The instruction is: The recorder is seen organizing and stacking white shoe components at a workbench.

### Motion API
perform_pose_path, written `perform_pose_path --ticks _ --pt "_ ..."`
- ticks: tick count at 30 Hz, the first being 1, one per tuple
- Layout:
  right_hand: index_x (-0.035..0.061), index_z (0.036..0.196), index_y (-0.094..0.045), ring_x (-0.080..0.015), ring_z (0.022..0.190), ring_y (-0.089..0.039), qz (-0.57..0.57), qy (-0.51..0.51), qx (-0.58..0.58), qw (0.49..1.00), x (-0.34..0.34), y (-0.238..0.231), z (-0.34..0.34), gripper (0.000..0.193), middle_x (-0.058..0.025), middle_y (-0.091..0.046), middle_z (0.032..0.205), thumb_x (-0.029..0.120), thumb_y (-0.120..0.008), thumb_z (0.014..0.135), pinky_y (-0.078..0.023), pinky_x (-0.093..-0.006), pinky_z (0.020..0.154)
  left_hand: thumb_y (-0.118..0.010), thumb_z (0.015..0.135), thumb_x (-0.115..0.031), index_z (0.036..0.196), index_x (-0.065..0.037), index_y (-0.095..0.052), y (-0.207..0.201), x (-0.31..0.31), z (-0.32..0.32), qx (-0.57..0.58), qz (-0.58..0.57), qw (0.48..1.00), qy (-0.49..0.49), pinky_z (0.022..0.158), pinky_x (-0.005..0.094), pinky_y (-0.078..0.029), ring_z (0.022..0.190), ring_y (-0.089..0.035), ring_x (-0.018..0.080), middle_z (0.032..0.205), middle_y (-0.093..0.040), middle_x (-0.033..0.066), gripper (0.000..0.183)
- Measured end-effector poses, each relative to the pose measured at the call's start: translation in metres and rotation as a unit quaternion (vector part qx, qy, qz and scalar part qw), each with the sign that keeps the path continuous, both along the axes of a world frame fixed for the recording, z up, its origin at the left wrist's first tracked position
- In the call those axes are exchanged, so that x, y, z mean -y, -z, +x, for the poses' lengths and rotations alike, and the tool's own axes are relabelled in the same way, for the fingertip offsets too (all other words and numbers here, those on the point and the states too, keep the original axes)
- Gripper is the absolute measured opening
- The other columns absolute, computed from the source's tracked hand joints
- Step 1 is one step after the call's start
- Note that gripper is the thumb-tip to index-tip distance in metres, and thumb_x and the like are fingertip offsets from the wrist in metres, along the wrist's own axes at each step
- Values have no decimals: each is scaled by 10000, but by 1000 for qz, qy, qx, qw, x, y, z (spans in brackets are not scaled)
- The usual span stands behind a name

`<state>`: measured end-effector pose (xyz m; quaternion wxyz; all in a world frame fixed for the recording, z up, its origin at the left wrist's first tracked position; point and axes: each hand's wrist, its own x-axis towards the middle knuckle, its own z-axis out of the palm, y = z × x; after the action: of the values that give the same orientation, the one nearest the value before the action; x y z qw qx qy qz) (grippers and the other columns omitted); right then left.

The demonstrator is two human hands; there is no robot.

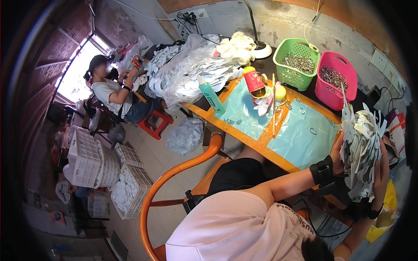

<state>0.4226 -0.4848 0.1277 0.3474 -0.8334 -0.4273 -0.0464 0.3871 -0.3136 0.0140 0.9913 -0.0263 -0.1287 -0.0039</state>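
Observation:
A thick bundle of thin white and grey cut pieces (362, 150) stands on edge between my two hands, at the right end of the table. My left hand (338, 153) presses against its left side, with the fingers partly behind the pieces. Against the right side my right hand (381, 172) is wrapped, fingers pointing up. Both wrists wear black bands. To the left of my hands lies the blue-covered work surface (300, 145) edged with orange tape, with a few metal rings (313, 130) on it.
Beyond the surface stand a green basket (300, 42) and a pink basket (349, 80), both holding small metal parts. A teal bottle (210, 95), a red tin (252, 80) and a thin stick (274, 117) are farther left. Another person (111, 89) sits beside heaped pale pieces (196, 74).

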Motion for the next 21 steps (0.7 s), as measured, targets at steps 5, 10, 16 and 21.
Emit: perform_pose_path --ticks 5,10,16,21 --pt "26 1431 -415 -258 1340 -411 0 0 9 1000 -1 0 0 441 -147 -465 1433 108 -376 1000 -255 -358 1128 -463 960 -553 1355 -102 -514 4 -3 0 50 -26 998 7 967 417 -497 1092 -630 255 1257 -621 116 602" --pt "21 1428 -416 -260 1341 -410 -2 1 19 1000 0 1 1 439 -147 -469 1426 112 -387 999 -250 -356 1130 -466 973 -517 1333 -90 -535 5 -2 2 56 -44 997 -12 956 414 -500 1075 -635 251 1240 -631 114 562" --pt "8 1423 -415 -267 1351 -396 -5 -8 16 1000 -6 -3 1 457 -151 -458 1436 71 -393 972 -237 -355 1136 -469 975 -494 1316 -81 -552 2 -5 2 51 -56 997 -12 948 420 -499 1060 -636 262 1229 -636 118 542" --pt "-2 1422 -413 -274 1358 -389 -12 -16 26 999 -8 -5 0 483 -153 -448 1446 42 -398 941 -229 -357 1140 -439 973 -527 1331 -80 -536 13 -4 7 88 -53 995 1 972 441 -487 1094 -625 280 1239 -631 127 581"
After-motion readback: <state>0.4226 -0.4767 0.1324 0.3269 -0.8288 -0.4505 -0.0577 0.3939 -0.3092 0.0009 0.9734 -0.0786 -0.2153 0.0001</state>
